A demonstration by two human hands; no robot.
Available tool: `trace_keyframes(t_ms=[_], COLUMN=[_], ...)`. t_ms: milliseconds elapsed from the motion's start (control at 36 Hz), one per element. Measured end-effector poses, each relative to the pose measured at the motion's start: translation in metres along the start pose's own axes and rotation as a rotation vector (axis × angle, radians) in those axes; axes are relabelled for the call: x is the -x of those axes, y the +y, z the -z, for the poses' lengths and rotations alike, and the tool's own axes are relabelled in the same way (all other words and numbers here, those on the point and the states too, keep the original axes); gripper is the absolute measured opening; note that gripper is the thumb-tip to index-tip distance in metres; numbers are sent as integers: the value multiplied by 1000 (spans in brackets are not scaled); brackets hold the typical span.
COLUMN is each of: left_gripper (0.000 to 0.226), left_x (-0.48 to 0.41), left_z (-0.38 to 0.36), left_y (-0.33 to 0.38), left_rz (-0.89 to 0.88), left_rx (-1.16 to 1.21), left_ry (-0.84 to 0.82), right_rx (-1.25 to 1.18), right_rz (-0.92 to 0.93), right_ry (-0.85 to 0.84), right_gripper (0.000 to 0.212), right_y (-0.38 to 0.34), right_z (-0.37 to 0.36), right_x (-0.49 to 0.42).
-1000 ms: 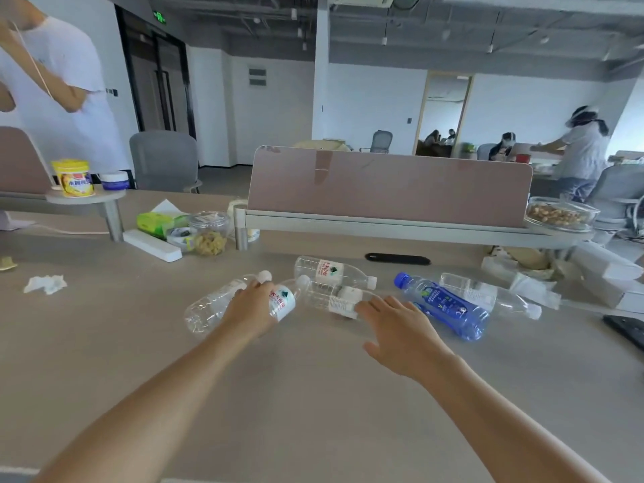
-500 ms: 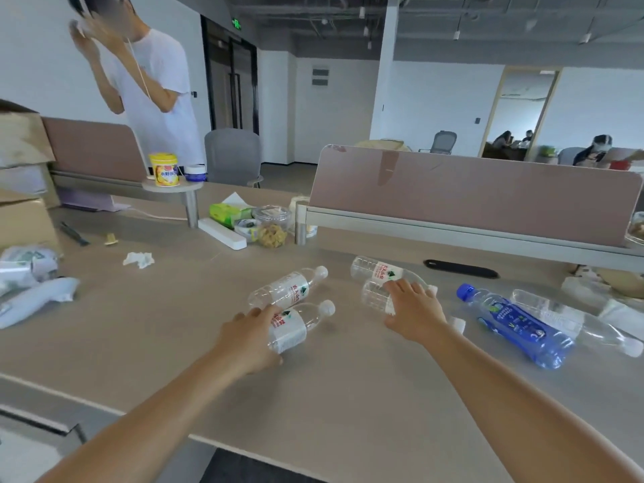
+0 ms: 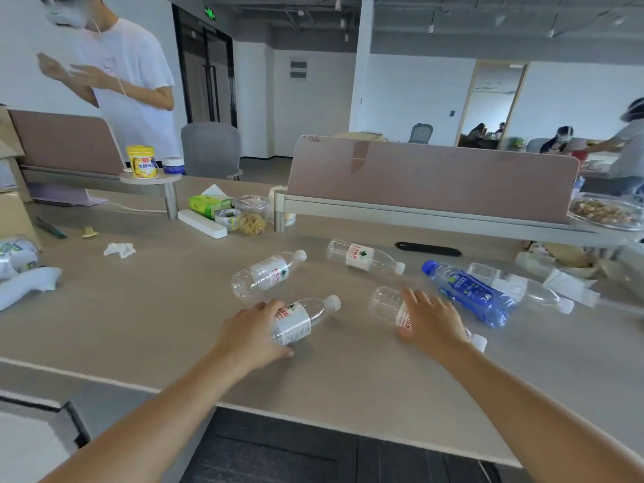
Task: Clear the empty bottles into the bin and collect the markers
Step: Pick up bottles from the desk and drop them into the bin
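Since half a second ago my left hand (image 3: 252,334) has dragged its clear water bottle (image 3: 301,318) closer to the front edge of the tabletop (image 3: 146,308), away from the other clear bottle (image 3: 266,273) it was lying right beside. That one lies on its side further back with its white cap pointing up-right.

My left hand is wrapped around the base end of its bottle, thumb underneath and fingers over the top, cap pointing away to the right. My right hand (image 3: 430,320) is spread flat and wide over another clear bottle (image 3: 388,305), palm down on the label part, fingers splayed, not really gripping it. Its base sticks out to the left of my hand and its white cap peeks out near my wrist.

3 more bottles lie on the tabletop: a red-label bottle (image 3: 362,257) further back, a blue bottle (image 3: 468,292) just right of my right hand, and a clear unlabelled bottle (image 3: 519,285) touching the blue one on its far side.

A black marker (image 3: 428,249) lies near the desk divider (image 3: 432,177), beyond the bottles. Off to the left there's a crumpled tissue (image 3: 119,249), and a snack jar (image 3: 251,215) by the divider post.
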State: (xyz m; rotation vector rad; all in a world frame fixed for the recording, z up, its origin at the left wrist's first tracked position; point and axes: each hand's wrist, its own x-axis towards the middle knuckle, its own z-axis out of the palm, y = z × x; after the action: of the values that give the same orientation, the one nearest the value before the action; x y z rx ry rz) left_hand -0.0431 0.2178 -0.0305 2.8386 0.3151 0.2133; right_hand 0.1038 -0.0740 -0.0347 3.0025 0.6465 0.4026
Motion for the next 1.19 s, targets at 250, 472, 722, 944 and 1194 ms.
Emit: trace_keyframes(t_ms=[250,472,722,944,1194], left_gripper=[82,75,81,78,95], left_x=[6,27,94,165,214], left_z=[-20,-31,-92,-179,-262], left_y=[102,233,385,497,563], left_rz=[-194,-452,-777,-974,-944], left_rx=[66,156,222,197,171], left_ry=[-41,-9,-197,-471,-775], right_rx=[-47,34,114,122,98], right_rz=[-99,-290,-657,-878,-826], right_ry=[26,89,99,-41,-215], right_gripper=[69,73,75,69,77], right_y=[82,178,288,331,342], right_z=[44,99,121,107,91], right_x=[103,197,349,486,551])
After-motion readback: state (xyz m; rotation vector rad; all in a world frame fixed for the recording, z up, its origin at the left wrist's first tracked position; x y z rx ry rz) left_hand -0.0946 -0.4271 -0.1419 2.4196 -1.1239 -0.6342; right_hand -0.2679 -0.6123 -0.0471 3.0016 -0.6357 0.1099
